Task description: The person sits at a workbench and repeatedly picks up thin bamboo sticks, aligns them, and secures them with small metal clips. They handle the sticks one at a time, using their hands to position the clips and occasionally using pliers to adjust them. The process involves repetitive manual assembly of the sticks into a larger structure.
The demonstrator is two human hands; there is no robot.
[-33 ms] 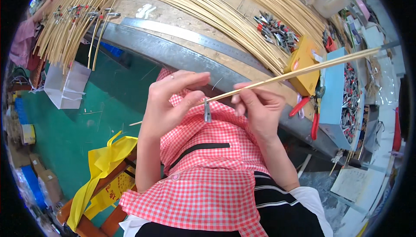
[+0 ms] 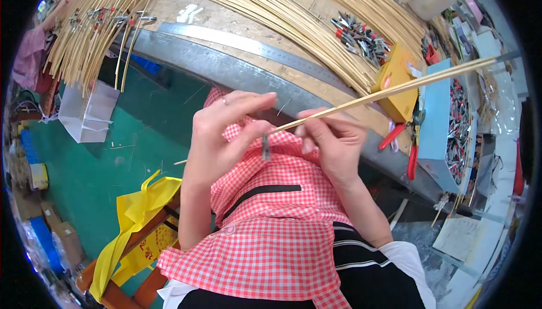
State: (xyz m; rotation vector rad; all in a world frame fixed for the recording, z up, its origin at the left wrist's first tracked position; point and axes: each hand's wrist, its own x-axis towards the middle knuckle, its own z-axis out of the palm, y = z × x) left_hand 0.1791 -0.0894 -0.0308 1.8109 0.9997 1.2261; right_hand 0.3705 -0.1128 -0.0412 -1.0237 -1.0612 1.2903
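Thin bamboo strips (image 2: 395, 90) slant across in front of me, from low at the left to high at the right. My right hand (image 2: 340, 145) pinches them between thumb and curled fingers. My left hand (image 2: 217, 134) is curled around their lower left part, thumb tip beside a small metal clip (image 2: 266, 147) hanging from the strips. Its index finger stands off from the thumb, and its other fingers are mostly hidden. One thin strip end shows beyond my left wrist.
Long bamboo strips (image 2: 271, 12) and a steel ruler (image 2: 248, 46) lie on the workbench. Clips (image 2: 358, 38) are piled beside a yellow box (image 2: 398, 77). Red-handled pliers (image 2: 411, 156) stand near a blue box (image 2: 435, 123) of clips. A yellow cloth (image 2: 132, 213) drapes over a wooden chair.
My right hand has shifted slightly left along the strips. The clip has also moved a little left, and the far strip ends sit slightly higher.
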